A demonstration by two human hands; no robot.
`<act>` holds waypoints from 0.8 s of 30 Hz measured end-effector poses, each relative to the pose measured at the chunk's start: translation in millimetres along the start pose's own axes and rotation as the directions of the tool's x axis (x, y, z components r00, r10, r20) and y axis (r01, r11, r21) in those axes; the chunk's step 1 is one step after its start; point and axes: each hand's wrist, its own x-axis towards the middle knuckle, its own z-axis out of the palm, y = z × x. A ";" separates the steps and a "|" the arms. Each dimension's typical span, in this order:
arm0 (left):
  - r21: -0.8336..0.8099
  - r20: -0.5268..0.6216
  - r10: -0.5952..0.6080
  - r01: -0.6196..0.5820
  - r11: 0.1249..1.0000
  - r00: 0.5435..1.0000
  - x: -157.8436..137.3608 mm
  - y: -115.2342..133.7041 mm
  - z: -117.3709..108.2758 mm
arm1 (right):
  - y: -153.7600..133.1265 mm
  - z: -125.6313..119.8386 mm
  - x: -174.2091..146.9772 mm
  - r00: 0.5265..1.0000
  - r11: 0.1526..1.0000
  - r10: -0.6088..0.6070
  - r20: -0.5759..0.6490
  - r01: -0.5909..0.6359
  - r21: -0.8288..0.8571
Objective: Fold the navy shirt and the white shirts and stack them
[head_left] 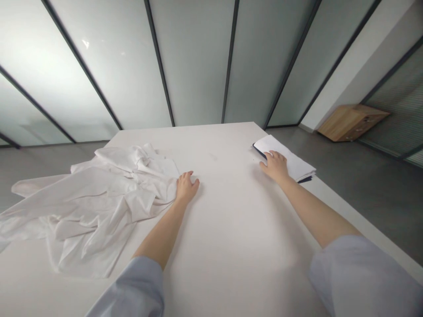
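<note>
A crumpled white cloth garment (pixel 109 189) lies in loose folds over the left side of the white table (pixel 224 229), partly hanging past its left edge. At the garment's right edge is my left hand (pixel 187 188), thumb and fingers apart; its fingertips are beside or on the fabric, and I cannot tell which. My right hand (pixel 276 166) rests on the near left part of a stack of white folded sheets (pixel 287 156), with its fingers spread. Something dark, like a cover or cloth, shows under the stack.
The table's right edge runs close beside the white stack. Beyond the far edge stand frosted glass panels (pixel 198 61) with dark frames. On the grey floor (pixel 333 176) at the right is a wooden drawer cabinet (pixel 350 122).
</note>
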 end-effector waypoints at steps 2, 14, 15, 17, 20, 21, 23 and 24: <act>-0.007 0.026 0.012 -0.011 1.000 1.000 0.4 2.7 -2.8 | -29.6 3.3 -10.3 0.997 0.994 -0.076 0.034 0.073 0.086; 0.006 0.181 0.106 -0.109 0.994 0.978 -6.9 12.8 -10.9 | -123.4 24.6 -63.3 0.914 0.923 -0.335 0.228 0.269 0.276; 0.011 0.191 0.114 -0.118 0.993 0.975 -7.2 13.0 -11.3 | -120.2 24.8 -62.7 0.912 0.918 -0.342 0.228 0.273 0.286; 0.014 0.197 0.124 -0.129 0.992 0.973 -7.2 13.3 -12.1 | -114.4 25.9 -61.2 0.909 0.912 -0.351 0.225 0.277 0.302; 0.018 0.209 0.115 -0.121 0.992 0.971 -7.0 13.8 -13.2 | -110.3 30.6 -59.7 0.913 0.907 -0.352 0.203 0.280 0.314; 0.024 0.218 0.111 -0.119 0.993 0.970 -7.1 14.1 -13.7 | -109.8 32.9 -59.4 0.917 0.905 -0.352 0.188 0.283 0.318; 0.040 0.241 0.107 -0.120 0.992 0.965 -7.9 14.9 -14.9 | -109.2 37.5 -59.2 0.921 0.897 -0.358 0.152 0.294 0.329; 0.049 0.253 0.108 -0.125 0.991 0.961 -8.4 15.3 -15.6 | -108.8 39.6 -59.1 0.923 0.893 -0.361 0.135 0.300 0.334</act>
